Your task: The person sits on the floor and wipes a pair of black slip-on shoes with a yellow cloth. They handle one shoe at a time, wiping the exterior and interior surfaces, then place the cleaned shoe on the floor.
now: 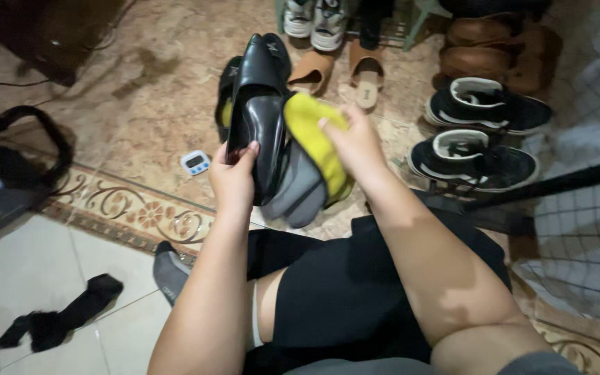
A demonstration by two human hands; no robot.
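Note:
My left hand (234, 177) grips a glossy black pointed shoe (258, 104) by its heel end, toe pointing away from me. My right hand (355, 142) presses a yellow and grey cloth (314, 156) against the side of that shoe; the cloth's grey part hangs down below it. A second black shoe (227, 87) lies on the floor behind the held one, mostly hidden. Both hands are raised above my lap, which is covered by black shorts.
A small white timer (195, 162) lies on the patterned floor to the left. Black sneakers (477, 163), brown shoes (484, 45), tan sandals (338, 69) and white sneakers (314, 21) line the far side. A black sock (57, 316) and a dark bag (1, 173) sit at left.

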